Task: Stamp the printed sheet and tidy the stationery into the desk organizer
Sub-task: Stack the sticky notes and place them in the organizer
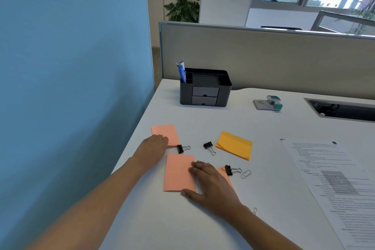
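Right hand (211,184) lies flat, fingers spread, on near pink pad (178,172), well in front of desk organizer (205,87). Left hand (154,146) touches far pink pad (166,133), grip unclear. Judgement: square the pads together before lifting, clear of binder clip (182,148).

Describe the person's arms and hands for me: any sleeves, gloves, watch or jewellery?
The left hand and right hand are ungloved, and both arms are uncovered right to the frame edge: no sleeves, watch or wristband in view. A small metallic glint sits at one finger of the left hand. It may be a ring, but it is too small to confirm. The right hand wears nothing visible.
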### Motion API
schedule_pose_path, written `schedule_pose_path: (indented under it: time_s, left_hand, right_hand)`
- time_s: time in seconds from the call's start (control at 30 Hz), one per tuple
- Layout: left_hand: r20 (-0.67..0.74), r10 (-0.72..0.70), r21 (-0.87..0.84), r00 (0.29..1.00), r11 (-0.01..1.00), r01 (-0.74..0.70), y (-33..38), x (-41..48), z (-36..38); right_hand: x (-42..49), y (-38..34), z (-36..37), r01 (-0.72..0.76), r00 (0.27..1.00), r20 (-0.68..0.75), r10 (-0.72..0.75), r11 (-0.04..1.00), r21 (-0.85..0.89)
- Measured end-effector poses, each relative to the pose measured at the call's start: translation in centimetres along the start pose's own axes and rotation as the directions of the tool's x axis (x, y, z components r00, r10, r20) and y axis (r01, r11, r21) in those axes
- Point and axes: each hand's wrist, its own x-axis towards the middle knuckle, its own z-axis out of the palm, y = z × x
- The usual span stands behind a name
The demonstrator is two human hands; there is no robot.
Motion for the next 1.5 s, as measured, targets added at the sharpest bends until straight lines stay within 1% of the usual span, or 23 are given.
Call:
schedule_pose_path:
  time_s: [0.1, 0.13, 0.17, 0.23, 0.27, 0.33, 0.4, 0.47, 0.5, 0.57, 0.63, 0.67, 0.73, 0.8, 0.9, 1.03, 1.07, 1.13, 1.17, 1.23, 1.33, 1.43, 1.5]
  left_hand:
    - [-0.052, -0.036, -0.083, 0.998, 0.996, 0.032, -0.3, -0.2, -0.3]
    - [0.003, -0.083, -0.170, 0.997, 0.982, 0.082, -0.4, -0.4, -0.5]
    - [-0.010, -0.116, -0.253, 0.993, 0.961, 0.110, -0.7, -0.3, -0.3]
    - [0.058, -0.226, -0.443, 0.972, 0.867, 0.228, -0.9, -0.7, -0.6]
    - [0.057, -0.276, -0.518, 0.960, 0.813, 0.265, -0.8, -1.1, -0.9]
    - [-0.031, -0.387, -0.644, 0.921, 0.713, 0.277, -0.3, -2.2, -1.9]
    - [-0.123, -0.486, -0.751, 0.866, 0.615, 0.239, 0.4, -3.3, -2.9]
    - [-0.158, -0.606, -0.843, 0.780, 0.494, 0.213, 0.9, -4.4, -4.1]
    - [-0.126, -0.662, -0.894, 0.739, 0.398, 0.204, 1.1, -4.9, -4.6]
    - [0.015, -0.739, -0.986, 0.674, 0.100, 0.132, 1.5, -5.7, -5.6]
    - [0.183, -0.724, -0.975, 0.665, -0.219, 0.030, 2.0, -6.6, -6.2]
    - [0.250, -0.700, -0.945, 0.669, -0.327, 0.010, 2.2, -7.1, -6.2]
    - [0.358, -0.656, -0.881, 0.664, -0.473, 0.007, 2.7, -8.2, -6.0]
    - [0.435, -0.630, -0.833, 0.643, -0.552, 0.023, 3.0, -9.2, -5.5]
    - [0.511, -0.609, -0.787, 0.606, -0.615, 0.045, 3.2, -10.5, -4.9]
    - [0.603, -0.540, -0.693, 0.586, -0.719, 0.050, 3.4, -11.7, -4.6]
    - [0.625, -0.521, -0.664, 0.581, -0.747, 0.044, 3.4, -11.8, -4.6]
    - [0.660, -0.486, -0.603, 0.573, -0.798, 0.017, 3.6, -12.0, -4.9]
    - [0.674, -0.467, -0.572, 0.573, -0.820, 0.003, 3.7, -12.1, -5.0]
    - [0.693, -0.418, -0.513, 0.588, -0.858, -0.006, 4.1, -12.2, -5.3]
    - [0.685, -0.363, -0.457, 0.632, -0.889, -0.015, 4.8, -12.2, -5.7]
    - [0.686, -0.351, -0.444, 0.637, -0.896, -0.017, 5.5, -12.2, -6.2]
    - [0.701, -0.330, -0.420, 0.633, -0.908, -0.009, 5.8, -12.3, -6.5]
  right_hand:
    - [-0.1, -0.2, -0.1, -0.003, 1.000, -0.004, 0.003, 1.000, 0.001]
    - [-0.1, -0.2, 0.0, -0.002, 1.000, -0.007, 0.002, 1.000, 0.005]
    - [0.0, -0.1, 0.0, 0.004, 1.000, -0.014, -0.004, 1.000, 0.011]
    - [0.0, 0.0, 0.2, 0.006, 1.000, -0.023, -0.005, 1.000, 0.022]
    - [0.0, 0.0, 0.2, -0.002, 1.000, -0.022, 0.003, 1.000, 0.026]
    - [0.0, 0.0, 0.2, -0.014, 1.000, -0.004, 0.014, 1.000, 0.027]
    - [0.0, -0.2, 0.0, -0.006, 1.000, 0.000, 0.006, 1.000, 0.030]
    - [-0.1, -0.2, -0.2, 0.001, 1.000, 0.000, -0.001, 0.999, 0.035]
    - [-0.2, -0.2, -0.3, 0.013, 1.000, -0.007, -0.013, 0.999, 0.037]
    - [-0.3, -0.2, -0.2, 0.042, 0.999, -0.025, -0.041, 0.999, 0.031]
    - [-0.4, -0.1, 0.1, 0.085, 0.994, -0.069, -0.084, 0.996, 0.012]
    - [-0.5, 0.0, 0.2, 0.118, 0.987, -0.113, -0.118, 0.993, -0.009]
    - [-0.6, 0.1, 0.5, 0.167, 0.963, -0.205, -0.174, 0.985, -0.051]
    - [-0.4, 0.3, 0.6, 0.170, 0.955, -0.236, -0.181, 0.983, -0.070]
    - [-0.3, 0.2, 0.8, 0.134, 0.962, -0.229, -0.151, 0.987, -0.087]
    - [-0.2, -0.7, 0.2, 0.099, 0.967, -0.231, -0.111, 0.993, -0.065]
    - [-0.1, -0.9, -0.2, 0.064, 0.964, -0.255, -0.071, 0.997, -0.038]
    - [0.2, -1.7, -1.2, -0.053, 0.938, -0.333, 0.095, 0.990, 0.133]
    - [0.2, -2.1, -1.7, -0.109, 0.913, -0.356, 0.201, 0.959, 0.262]
    - [0.3, -2.7, -2.3, -0.183, 0.857, -0.326, 0.400, 0.826, 0.534]
    - [-0.1, -3.0, -2.7, -0.278, 0.772, -0.160, 0.615, 0.553, 0.785]
    - [-0.9, -3.5, -3.2, -0.237, 0.755, 0.065, 0.653, 0.179, 0.955]
    - [-1.4, -3.8, -3.6, -0.200, 0.757, 0.157, 0.634, -0.004, 0.980]
